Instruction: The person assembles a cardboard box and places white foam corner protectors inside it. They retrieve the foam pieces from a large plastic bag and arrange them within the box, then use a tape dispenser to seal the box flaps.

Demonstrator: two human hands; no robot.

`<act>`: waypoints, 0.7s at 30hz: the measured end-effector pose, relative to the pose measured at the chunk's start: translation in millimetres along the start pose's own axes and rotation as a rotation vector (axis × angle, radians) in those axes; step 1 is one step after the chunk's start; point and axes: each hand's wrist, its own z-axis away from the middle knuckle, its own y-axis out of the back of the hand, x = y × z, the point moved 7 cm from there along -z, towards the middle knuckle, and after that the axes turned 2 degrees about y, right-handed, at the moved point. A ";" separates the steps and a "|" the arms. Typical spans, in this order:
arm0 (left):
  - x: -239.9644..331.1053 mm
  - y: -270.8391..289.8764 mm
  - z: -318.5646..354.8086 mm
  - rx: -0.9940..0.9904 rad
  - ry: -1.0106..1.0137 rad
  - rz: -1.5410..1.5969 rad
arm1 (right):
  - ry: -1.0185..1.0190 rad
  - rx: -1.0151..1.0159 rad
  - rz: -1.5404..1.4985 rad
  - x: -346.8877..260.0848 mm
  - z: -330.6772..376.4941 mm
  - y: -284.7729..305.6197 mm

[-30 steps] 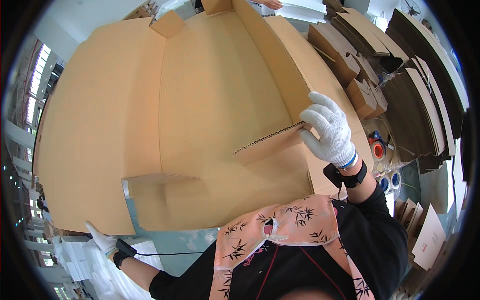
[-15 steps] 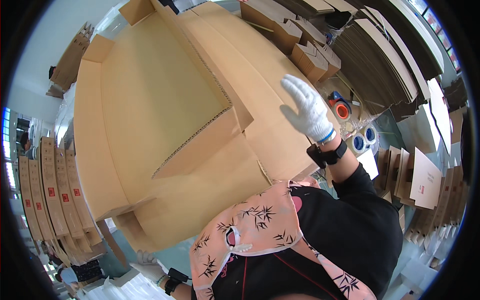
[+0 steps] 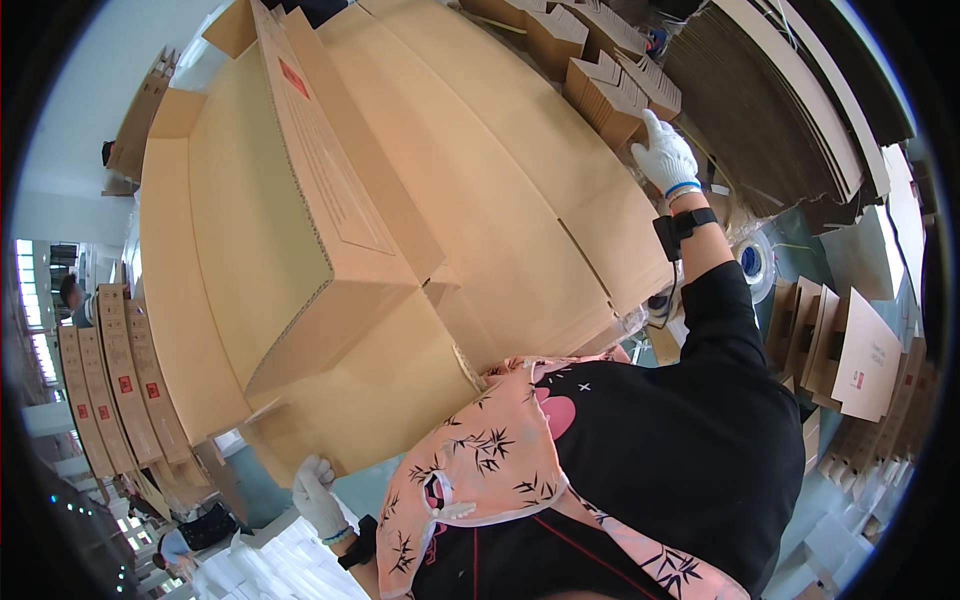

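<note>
In front of me lies a large cardboard box (image 3: pixel 520 240), partly folded, one long flap (image 3: pixel 320 170) standing up and leaning left over the interior. My right hand (image 3: pixel 667 155), in a white knitted glove, reaches past the box's right edge beside stacked folded cardboard pieces (image 3: pixel 612 98). Its index finger is stretched out, the thumb apart, and nothing shows in its grip. My left hand (image 3: pixel 318 490), gloved too, is at the box's near left edge with fingers bent around the edge of the low front flap (image 3: pixel 350 430).
Tape rolls (image 3: pixel 753 260) lie below my right forearm. Tall stacks of flat cardboard (image 3: pixel 770 100) stand at the far right, with folded cartons (image 3: pixel 850 350) nearer. More cartons (image 3: pixel 125 380) stand at the left. A person (image 3: pixel 190 540) is at the lower left.
The long flap has swung up and left, showing its printed outer face. My right hand has moved right and away, off the box. My left hand has come up to the box's near edge.
</note>
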 end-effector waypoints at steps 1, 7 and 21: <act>4.3 0.0 2.2 0.011 -0.001 -0.014 | 0.012 -0.002 -0.004 -3.6 0.2 -3.9; 12.0 8.0 12.3 0.110 0.016 -0.028 | -0.014 0.076 -0.051 -13.6 2.5 -13.9; 10.3 31.6 11.6 0.175 0.060 -0.050 | -0.083 0.135 -0.037 -7.3 7.8 -19.8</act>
